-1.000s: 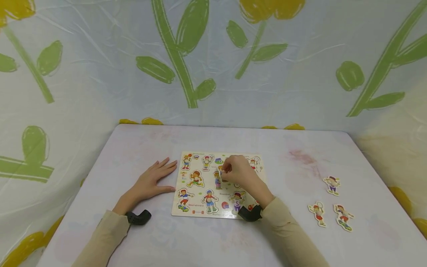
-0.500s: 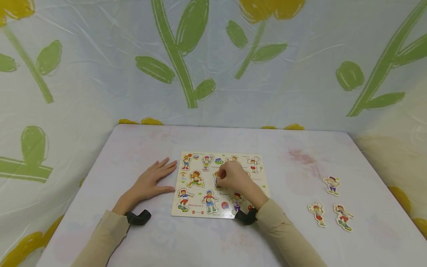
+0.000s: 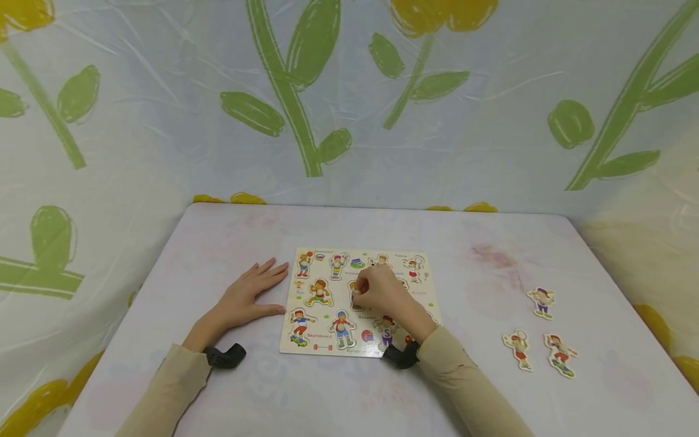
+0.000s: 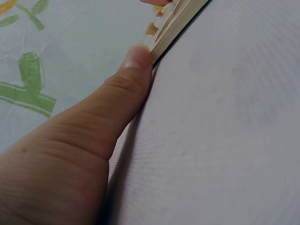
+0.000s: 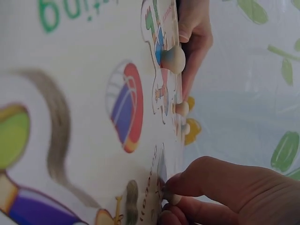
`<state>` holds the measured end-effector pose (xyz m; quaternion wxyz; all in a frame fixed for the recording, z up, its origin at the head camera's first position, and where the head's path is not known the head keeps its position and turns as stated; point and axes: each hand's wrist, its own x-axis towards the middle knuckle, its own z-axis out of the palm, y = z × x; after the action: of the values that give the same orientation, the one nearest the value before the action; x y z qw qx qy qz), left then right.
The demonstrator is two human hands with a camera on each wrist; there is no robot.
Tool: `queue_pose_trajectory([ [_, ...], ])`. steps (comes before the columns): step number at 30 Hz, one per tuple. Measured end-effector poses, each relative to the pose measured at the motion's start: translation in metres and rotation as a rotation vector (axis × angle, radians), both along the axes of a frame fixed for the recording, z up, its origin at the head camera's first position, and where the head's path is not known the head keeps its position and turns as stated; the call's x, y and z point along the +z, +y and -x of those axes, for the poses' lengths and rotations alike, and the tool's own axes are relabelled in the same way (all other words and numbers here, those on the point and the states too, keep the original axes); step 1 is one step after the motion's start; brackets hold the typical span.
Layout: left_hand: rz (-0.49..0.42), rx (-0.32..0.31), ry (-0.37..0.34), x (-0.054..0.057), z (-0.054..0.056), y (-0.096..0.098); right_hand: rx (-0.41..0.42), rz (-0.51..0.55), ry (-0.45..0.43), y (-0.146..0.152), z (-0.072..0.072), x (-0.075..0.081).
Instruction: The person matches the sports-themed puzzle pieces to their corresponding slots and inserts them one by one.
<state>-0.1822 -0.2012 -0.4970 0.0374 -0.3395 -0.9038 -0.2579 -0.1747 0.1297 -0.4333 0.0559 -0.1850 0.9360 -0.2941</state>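
Note:
A wooden peg puzzle board [image 3: 338,301] printed with sports figures lies on the table. Over its middle, my right hand [image 3: 384,294] pinches the round knob [image 5: 172,199] of a puzzle piece [image 3: 355,303] between thumb and fingers. The piece lies at the middle recess, mostly covered by the hand. My left hand [image 3: 248,297] rests on the table with fingers spread, its thumb [image 4: 136,63] against the board's left edge. Other knobbed pieces sit in the board, such as a runner [image 3: 319,292] and a roller skater [image 3: 342,329].
Three loose puzzle pieces lie on the table at the right: a baseball figure [image 3: 541,303], a tennis player [image 3: 518,350] and a skateboarder [image 3: 560,356]. A flower-printed sheet [image 3: 480,145] hangs behind the table [image 3: 246,230]. Black wrist cameras [image 3: 225,356] sit on both wrists.
My right hand has moved slightly left and down, bringing the puzzle piece from tilted above the board to the middle recess. Over the last half second it barely moves. The left hand stays put.

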Motion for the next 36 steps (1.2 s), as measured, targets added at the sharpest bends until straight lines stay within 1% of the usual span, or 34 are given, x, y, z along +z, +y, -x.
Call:
queue_pose_trajectory([
  [5,0.013,0.005,-0.019,0.001,-0.001,0.001,0.016,0.002,0.001,0.001,-0.001,0.002],
  [9,0.021,0.010,-0.024,0.001,-0.002,0.001,0.013,-0.004,0.001,0.003,-0.001,0.004],
  [13,0.012,0.005,-0.015,0.000,-0.001,0.001,-0.009,0.004,0.006,0.008,-0.001,0.007],
  [16,0.009,0.005,-0.006,-0.001,-0.001,0.000,-0.005,0.011,0.023,0.015,0.000,0.010],
  [20,0.010,0.004,-0.003,-0.002,0.000,-0.001,-0.012,-0.015,0.052,0.026,0.001,0.014],
  [23,0.012,0.005,-0.010,-0.003,0.001,-0.002,-0.032,-0.036,0.064,0.036,0.001,0.017],
  [29,0.019,0.007,-0.013,-0.003,0.003,-0.003,-0.077,-0.022,0.101,0.059,0.002,0.022],
  [33,0.018,0.009,-0.014,-0.003,0.002,-0.003,-0.100,-0.024,0.139,0.077,0.002,0.023],
  [36,0.021,0.010,-0.019,-0.003,0.002,-0.003,-0.117,-0.028,0.152,0.089,0.003,0.024],
])
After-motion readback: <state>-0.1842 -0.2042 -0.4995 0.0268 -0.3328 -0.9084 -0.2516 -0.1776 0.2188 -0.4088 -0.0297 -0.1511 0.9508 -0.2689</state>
